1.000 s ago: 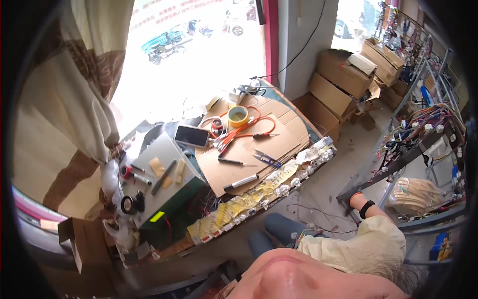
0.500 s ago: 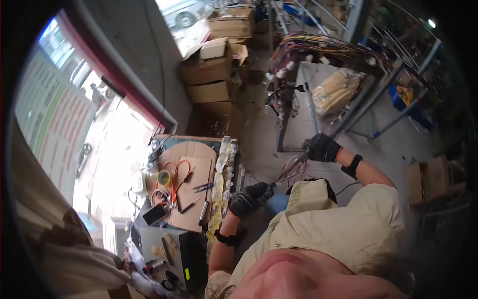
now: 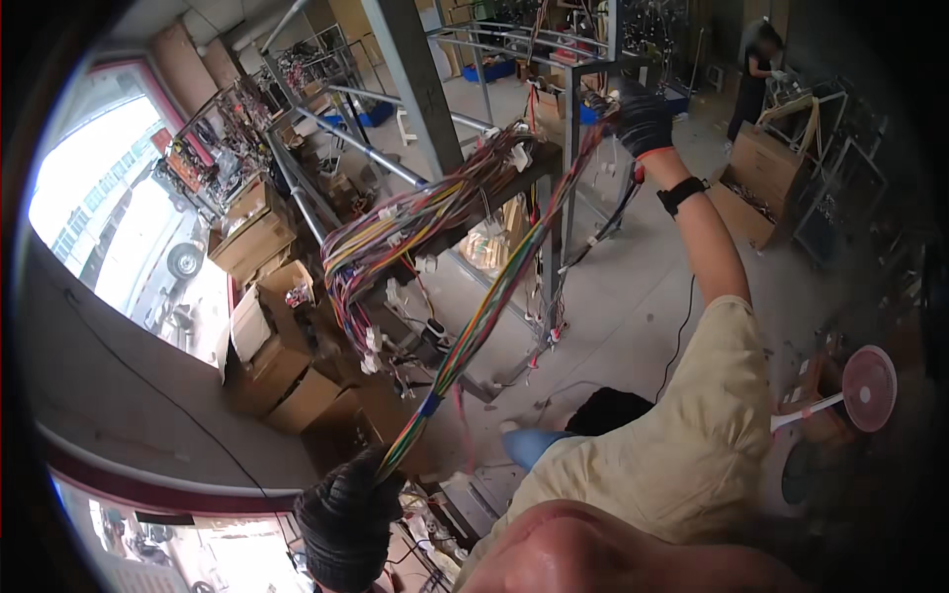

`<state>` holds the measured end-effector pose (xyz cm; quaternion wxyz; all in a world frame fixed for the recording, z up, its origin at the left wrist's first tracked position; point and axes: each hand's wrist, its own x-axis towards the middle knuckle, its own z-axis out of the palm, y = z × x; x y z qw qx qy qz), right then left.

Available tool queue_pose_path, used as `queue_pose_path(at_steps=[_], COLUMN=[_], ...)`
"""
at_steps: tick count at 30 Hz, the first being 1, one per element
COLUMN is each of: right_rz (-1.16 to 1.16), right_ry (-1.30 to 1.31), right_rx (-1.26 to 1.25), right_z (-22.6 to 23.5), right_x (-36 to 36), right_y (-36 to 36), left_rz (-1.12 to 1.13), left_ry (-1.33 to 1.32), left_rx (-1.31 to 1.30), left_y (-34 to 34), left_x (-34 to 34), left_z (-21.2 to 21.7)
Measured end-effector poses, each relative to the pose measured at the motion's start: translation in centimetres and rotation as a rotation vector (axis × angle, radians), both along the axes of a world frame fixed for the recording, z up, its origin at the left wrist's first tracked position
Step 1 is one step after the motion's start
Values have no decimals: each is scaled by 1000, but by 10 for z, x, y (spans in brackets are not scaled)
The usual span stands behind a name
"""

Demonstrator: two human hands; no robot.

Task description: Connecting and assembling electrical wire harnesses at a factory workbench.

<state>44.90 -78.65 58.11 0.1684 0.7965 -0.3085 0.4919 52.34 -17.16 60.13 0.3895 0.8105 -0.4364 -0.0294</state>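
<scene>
A wiring harness (image 3: 494, 301) of red, green, yellow and dark wires stretches diagonally between my gloved hands, with blue tape binding it low down. My left hand (image 3: 348, 519), in a black glove at the lower left, is closed around its near end. Raised at the upper right, my right hand (image 3: 643, 124) grips the far end; some wires hang loose below it. Just behind the stretched harness, a thick bundle of coloured wires (image 3: 435, 212) with white connectors lies draped over a metal rack (image 3: 549, 267).
Cardboard boxes (image 3: 272, 341) stand along the wall at left. A metal post (image 3: 410, 89) rises behind the rack. At the right are a pink fan (image 3: 870, 388) and a box of parts (image 3: 756, 188). Another person (image 3: 756, 74) stands at the far right. A cable (image 3: 682, 326) crosses the floor.
My view has swung from the bench toward the rack. My hands have moved far apart, the right one up and away, the left one down and left, and the harness is now stretched out.
</scene>
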Motion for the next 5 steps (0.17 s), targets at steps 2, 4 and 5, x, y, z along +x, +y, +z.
queue_pose_path(at_steps=[2,4,5], right_rz=[71,322,246], right_ry=[58,-149,-2], right_rx=[62,81,129], right_z=[14,60,82], right_x=[57,113,130], right_y=[-47,-20,-47], left_rz=[284,122,47], left_ry=[250,-375,-126], left_rx=[-79,-173,-376], left_y=[-19,-23,-13], left_x=[55,121,173], left_z=[0,11,1])
